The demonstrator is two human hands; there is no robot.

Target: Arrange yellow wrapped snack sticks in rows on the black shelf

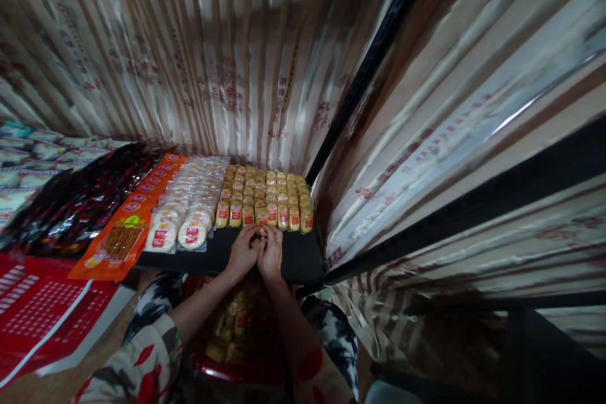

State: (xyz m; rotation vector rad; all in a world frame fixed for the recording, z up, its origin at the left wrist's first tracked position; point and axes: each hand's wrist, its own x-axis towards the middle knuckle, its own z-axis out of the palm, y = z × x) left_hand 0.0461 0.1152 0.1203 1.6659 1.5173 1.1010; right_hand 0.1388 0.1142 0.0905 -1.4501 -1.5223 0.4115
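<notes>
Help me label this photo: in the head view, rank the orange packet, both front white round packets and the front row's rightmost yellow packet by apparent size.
1. Orange packet
2. Left white packet and right white packet, too alike to rank
3. Yellow packet

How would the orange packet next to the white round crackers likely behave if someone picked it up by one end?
The orange packet would probably sag somewhat, since it looks like a long, thin, flat pouch. Its glossy film may feel slightly slippery. It seems unlikely to roll, lying flat with its near end reaching past the black shelf's edge.
</notes>
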